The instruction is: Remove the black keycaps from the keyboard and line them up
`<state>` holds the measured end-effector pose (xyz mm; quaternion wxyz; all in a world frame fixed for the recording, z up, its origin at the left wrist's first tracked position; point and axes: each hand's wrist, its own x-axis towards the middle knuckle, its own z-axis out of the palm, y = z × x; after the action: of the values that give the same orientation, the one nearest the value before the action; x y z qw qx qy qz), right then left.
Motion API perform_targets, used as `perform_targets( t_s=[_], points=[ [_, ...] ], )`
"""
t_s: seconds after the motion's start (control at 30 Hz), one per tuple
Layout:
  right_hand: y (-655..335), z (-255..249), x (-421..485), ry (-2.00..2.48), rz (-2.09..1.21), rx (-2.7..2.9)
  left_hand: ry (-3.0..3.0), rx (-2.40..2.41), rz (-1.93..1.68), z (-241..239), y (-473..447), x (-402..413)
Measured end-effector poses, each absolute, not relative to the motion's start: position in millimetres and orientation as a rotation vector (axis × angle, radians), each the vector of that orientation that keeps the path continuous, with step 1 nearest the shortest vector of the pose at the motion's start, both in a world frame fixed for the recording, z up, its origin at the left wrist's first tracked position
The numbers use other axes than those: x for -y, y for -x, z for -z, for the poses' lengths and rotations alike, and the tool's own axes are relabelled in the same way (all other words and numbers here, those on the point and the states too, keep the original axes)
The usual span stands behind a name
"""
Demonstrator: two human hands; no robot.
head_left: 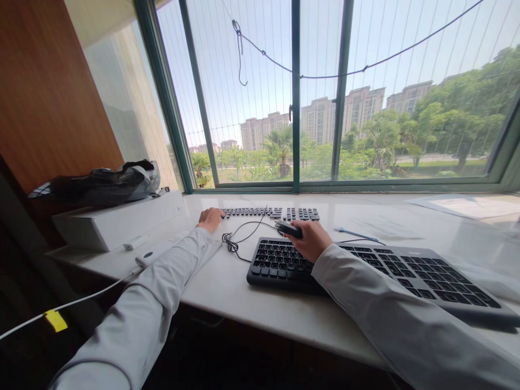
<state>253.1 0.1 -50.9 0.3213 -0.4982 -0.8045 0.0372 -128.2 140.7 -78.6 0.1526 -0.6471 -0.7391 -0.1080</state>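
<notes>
Right hand grips a small black mouse above the near keyboard.
Its fingers wrap round the mouse over the keyboard's left end. The left hand, fingers bent, touches the left end of the far keyboard; whether it grips is unclear. A tangled cable lies between.

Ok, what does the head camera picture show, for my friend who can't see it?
A person's right hand holds a small dark device over the near black keyboard, while the left hand touches the left end of the far keyboard. Both lie on a white counter by a big window.
</notes>
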Motion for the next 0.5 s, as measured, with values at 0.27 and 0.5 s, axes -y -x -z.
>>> perform_targets(
  t_s=[0.27, 0.5],
  points=[
    [-253.3, 50.6, 0.1, 1.309, -0.098, 2.112, 1.863, 2.090, 0.300, 78.5, 128.9, -141.0],
    [-253.2, 51.0, 0.1, 1.301, -0.086, 2.122, 1.966, 1.986, 0.279, 78.8, 123.1, -142.9]
  ],
)
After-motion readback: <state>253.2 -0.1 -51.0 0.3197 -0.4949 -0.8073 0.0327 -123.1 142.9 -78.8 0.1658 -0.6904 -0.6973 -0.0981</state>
